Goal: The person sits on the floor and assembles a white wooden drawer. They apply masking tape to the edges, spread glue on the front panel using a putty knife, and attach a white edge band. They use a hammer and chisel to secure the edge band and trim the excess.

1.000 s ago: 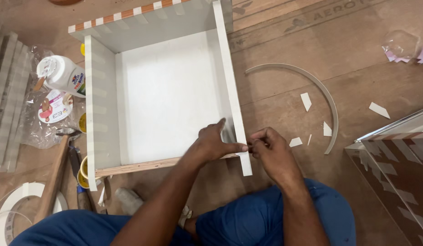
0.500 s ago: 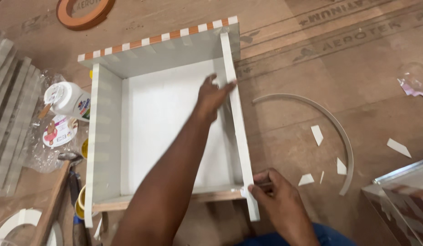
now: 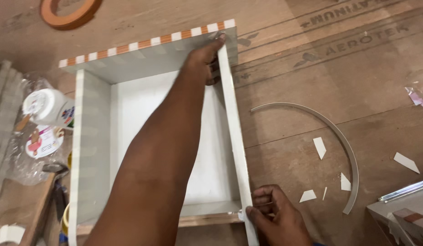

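Observation:
A white open box (image 3: pixel 91 150), like a drawer, lies flat on a brown board floor; its far edge carries an orange-and-white checked strip (image 3: pixel 143 43). My left hand (image 3: pixel 203 59) reaches across the box and presses on the far end of the right wall's white edge band (image 3: pixel 232 123). My right hand (image 3: pixel 277 218) pinches the near end of that same band at the box's near right corner. The near wall shows a bare wood edge (image 3: pixel 207 221).
A curved white strip (image 3: pixel 343 136) and small white offcuts (image 3: pixel 319 146) lie right of the box. A white glue bottle (image 3: pixel 47 108) and plastic bags sit left. An orange tape ring (image 3: pixel 68 13) is far left. Another panel (image 3: pixel 402 214) lies at the lower right.
My left hand slid from the near right corner along the right wall's edge to the far corner. My right hand stayed at the near corner. The view shifted toward the box's far end.

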